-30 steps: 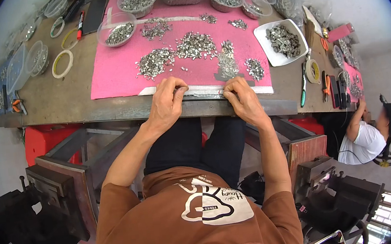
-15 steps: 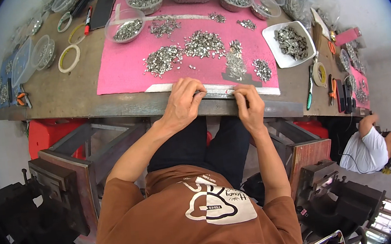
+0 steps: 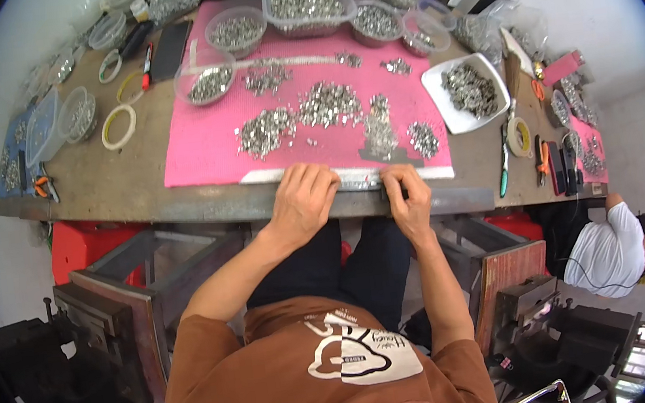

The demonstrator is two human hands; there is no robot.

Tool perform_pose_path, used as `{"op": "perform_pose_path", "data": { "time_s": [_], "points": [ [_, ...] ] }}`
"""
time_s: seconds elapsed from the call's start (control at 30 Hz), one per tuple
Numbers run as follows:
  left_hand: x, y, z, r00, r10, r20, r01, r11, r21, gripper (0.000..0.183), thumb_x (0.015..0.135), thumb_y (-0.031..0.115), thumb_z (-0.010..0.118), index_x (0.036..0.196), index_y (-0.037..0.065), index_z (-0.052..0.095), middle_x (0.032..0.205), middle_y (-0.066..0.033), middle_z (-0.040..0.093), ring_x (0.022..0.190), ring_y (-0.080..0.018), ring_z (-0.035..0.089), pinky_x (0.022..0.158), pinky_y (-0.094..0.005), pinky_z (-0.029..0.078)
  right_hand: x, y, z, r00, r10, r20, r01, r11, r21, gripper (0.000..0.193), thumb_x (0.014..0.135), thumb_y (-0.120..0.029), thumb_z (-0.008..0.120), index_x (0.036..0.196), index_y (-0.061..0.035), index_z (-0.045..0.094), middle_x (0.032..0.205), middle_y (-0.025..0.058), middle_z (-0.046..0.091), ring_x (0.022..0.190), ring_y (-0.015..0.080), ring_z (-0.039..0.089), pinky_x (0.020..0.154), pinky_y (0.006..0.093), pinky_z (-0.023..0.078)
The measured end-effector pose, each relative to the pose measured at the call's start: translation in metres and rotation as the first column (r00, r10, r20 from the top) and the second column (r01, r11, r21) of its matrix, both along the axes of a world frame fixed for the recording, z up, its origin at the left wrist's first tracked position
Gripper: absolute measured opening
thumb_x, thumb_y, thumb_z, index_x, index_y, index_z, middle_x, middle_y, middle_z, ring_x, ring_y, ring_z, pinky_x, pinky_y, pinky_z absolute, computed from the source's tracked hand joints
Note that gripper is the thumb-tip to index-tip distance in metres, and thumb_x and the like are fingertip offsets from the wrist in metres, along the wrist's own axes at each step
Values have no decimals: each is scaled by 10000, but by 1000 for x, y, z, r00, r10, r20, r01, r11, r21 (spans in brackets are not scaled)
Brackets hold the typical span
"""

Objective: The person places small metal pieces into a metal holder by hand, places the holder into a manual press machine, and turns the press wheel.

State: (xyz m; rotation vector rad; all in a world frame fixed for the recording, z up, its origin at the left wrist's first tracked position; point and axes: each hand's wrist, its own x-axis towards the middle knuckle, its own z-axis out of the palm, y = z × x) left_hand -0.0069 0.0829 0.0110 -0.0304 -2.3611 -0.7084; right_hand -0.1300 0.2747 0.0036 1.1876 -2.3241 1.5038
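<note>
Both my hands rest at the front edge of the workbench, over a white strip (image 3: 260,176) along the near border of the pink mat (image 3: 202,155). My left hand (image 3: 305,203) is closed, fingers curled down onto the strip. A short gap to its right, my right hand (image 3: 408,198) is closed too, thumb and forefinger pinched together. Whatever either set of fingertips holds is hidden or too small to name. Beyond the hands lie heaps of small shiny metal pieces (image 3: 267,132), with another heap (image 3: 329,104) beside them and a finer pile (image 3: 381,135) on a grey patch.
Clear plastic tubs (image 3: 308,4) of metal pieces line the back. A white square dish (image 3: 466,93) stands at right, near a tape roll (image 3: 519,137) and orange-handled pliers (image 3: 542,160). Another tape roll (image 3: 118,127) lies left. A person in white (image 3: 603,253) sits far right.
The whole view has shifted, so the bench and hands sit lower in the picture. A thin dark strip seen between my hands earlier no longer shows clearly. Both hands stay at the edge.
</note>
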Motion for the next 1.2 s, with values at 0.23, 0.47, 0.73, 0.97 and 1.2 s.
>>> {"op": "perform_pose_path", "data": {
  "time_s": [0.23,0.47,0.73,0.97,1.2],
  "points": [
    [4,-3,2,1000,0,-10,0,1000,-16,140,814,16,727,902,33,620,881,-99,627,829,-299,605,754,-415,481,-47,-34,24,992,21,-123,-16,999,40,57,914,14,652,968,20,637,874,141,639,737,268,640,681,355,512],
    [-1,-5,-9,997,-13,-82,14,1000,14,127,823,36,738,916,36,651,910,-93,649,843,-293,636,922,-463,515,-156,-117,9,976,-17,-217,53,985,162,107,901,-60,663,986,6,658,935,190,651,875,384,654,770,452,521],
    [11,-10,-13,998,-58,-36,58,998,-2,204,810,146,802,994,91,733,961,-50,691,938,-232,658,1047,-520,451,-171,-144,-10,970,-131,-205,182,950,253,117,888,-109,687,953,-13,676,932,180,651,885,386,649,788,470,516],
    [-3,-46,-1,999,42,-20,-41,998,47,138,862,95,718,1000,87,721,907,-60,680,894,-248,616,1005,-464,422,-151,-114,16,994,-39,-107,65,967,246,118,873,-103,680,878,14,666,880,175,661,829,352,653,771,455,516],
    [-25,-78,-1,987,141,71,-137,989,-51,71,874,142,721,934,106,731,876,-36,655,896,-232,582,976,-431,368,-117,-88,36,998,-14,66,-5,963,270,150,869,-116,692,883,34,700,841,178,697,753,293,689,704,402,528]
  ]
}}
